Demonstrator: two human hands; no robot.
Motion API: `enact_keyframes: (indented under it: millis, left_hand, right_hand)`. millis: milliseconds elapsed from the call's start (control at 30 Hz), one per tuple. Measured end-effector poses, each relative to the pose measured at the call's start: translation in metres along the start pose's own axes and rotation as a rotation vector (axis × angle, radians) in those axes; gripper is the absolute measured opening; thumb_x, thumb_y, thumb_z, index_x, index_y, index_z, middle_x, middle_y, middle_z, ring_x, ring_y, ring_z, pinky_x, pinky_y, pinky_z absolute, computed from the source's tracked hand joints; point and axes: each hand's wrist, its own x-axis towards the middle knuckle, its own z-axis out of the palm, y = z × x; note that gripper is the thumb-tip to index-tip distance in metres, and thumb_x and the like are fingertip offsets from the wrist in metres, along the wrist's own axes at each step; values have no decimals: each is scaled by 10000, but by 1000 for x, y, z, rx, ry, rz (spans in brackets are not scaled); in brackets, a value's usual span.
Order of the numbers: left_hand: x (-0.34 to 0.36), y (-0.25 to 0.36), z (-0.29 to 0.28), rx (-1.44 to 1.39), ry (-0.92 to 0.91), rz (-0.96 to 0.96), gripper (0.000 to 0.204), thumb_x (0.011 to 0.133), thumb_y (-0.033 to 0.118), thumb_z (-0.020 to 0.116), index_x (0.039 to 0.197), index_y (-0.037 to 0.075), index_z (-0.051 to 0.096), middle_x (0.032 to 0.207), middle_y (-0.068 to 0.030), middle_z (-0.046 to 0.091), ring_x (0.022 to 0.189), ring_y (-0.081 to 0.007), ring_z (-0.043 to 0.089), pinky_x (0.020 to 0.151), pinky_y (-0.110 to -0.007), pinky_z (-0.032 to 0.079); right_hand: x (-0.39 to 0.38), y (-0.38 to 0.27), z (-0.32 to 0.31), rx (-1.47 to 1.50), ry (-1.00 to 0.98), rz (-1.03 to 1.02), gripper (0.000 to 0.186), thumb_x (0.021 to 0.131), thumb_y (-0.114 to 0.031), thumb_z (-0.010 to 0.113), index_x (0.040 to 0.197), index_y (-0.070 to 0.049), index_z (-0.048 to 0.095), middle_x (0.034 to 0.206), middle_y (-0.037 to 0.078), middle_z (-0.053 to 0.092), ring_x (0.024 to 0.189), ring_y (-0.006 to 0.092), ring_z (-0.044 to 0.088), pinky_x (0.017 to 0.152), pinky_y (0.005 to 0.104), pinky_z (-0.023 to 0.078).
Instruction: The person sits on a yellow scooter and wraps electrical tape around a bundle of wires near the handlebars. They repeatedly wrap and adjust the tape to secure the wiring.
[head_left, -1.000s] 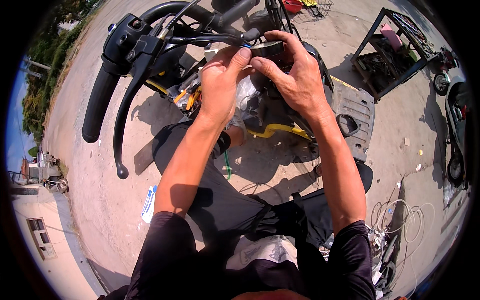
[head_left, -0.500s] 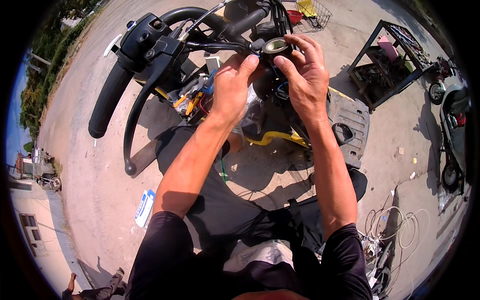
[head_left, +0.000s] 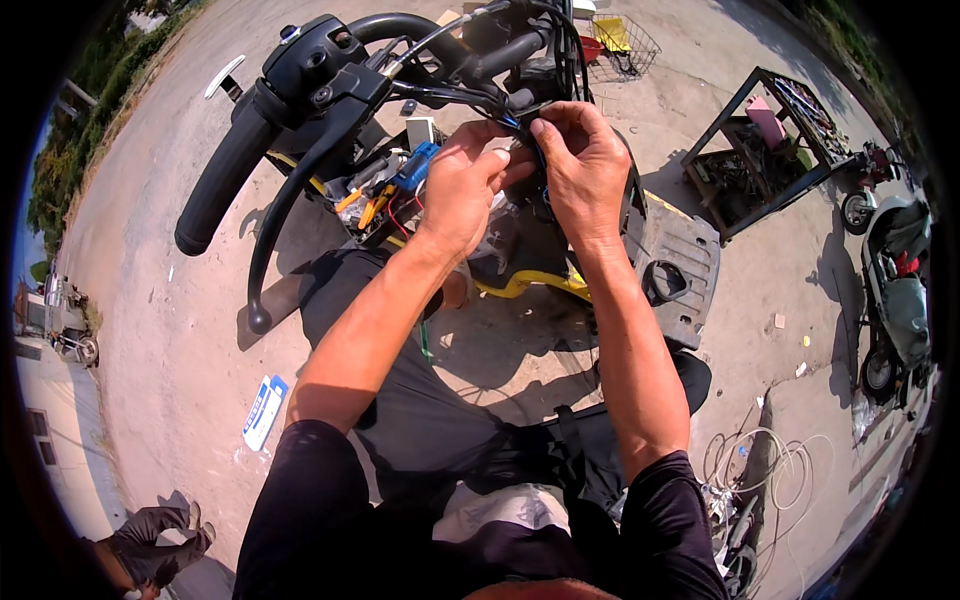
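Note:
My left hand (head_left: 460, 190) is closed in a pinch on thin blue and dark wires (head_left: 510, 122) below the handlebar (head_left: 410, 30). Right against it, my right hand (head_left: 585, 165) is closed too, thumb and forefinger pressed together at the same wires. A dark edge at its fingertips seems to be the roll of tape, which the fingers mostly hide. To the left are a black handlebar grip (head_left: 222, 180), a brake lever (head_left: 275, 220) and a switch housing (head_left: 310, 60). Several black cables (head_left: 450, 95) run from there toward my hands.
Beneath my hands are a blue tool (head_left: 415, 165), orange-handled tools (head_left: 372, 207) and a yellow frame tube (head_left: 530, 280). A grey plastic panel (head_left: 690, 255) lies right of them. Farther right stand a metal rack (head_left: 765, 150) and a scooter (head_left: 900, 290). Pale cable (head_left: 770, 440) lies coiled on the ground.
The roll of tape, plainly visible in my right hand before, is now mostly out of sight. My right hand has moved left and slightly down, closer to my left hand.

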Motion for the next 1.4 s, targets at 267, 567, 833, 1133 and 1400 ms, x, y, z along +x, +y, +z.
enact_keyframes:
  millis: [267,567,833,1133,1400]
  left_hand:
    - [15,0,-8,531,61,188,340,971,-8,714,1295,-51,619,1241,-134,680,1037,-213,764,882,-316,620]
    - [2,16,-18,860,29,226,337,1021,160,768,1263,-59,684,1144,-122,723,978,-190,717,884,-339,581]
    - [-25,40,-17,778,0,264,335,1023,162,804,1261,-26,663,1182,-80,718,1079,-164,695,967,-322,579]
    - [-31,40,8,599,-64,318,352,1127,68,587,1451,-64,630,1360,-140,687,1242,-196,678,1086,-328,550]
    - [-16,26,-2,442,12,232,260,1108,69,673,1345,-40,678,1274,-99,743,1133,-134,707,999,-288,598]
  right_hand:
    - [-4,-10,-8,-131,-128,-2,238,945,-101,805,1158,2,783,1036,172,811,964,300,801,886,386,608]
    - [-8,-14,-8,-238,-189,-154,198,931,-101,813,1107,-15,784,1010,163,774,928,357,767,836,426,591]
    - [-9,-11,-7,-227,-170,-151,183,929,-91,806,1097,-22,783,1005,157,773,907,356,768,815,429,595]
    - [-13,-30,-17,8,-209,-197,586,900,-111,885,1409,-14,611,1194,165,787,1031,303,805,879,410,627]
    - [-13,-21,-14,32,-224,-111,606,924,-207,888,1416,5,604,1138,172,783,1017,260,783,911,368,610]
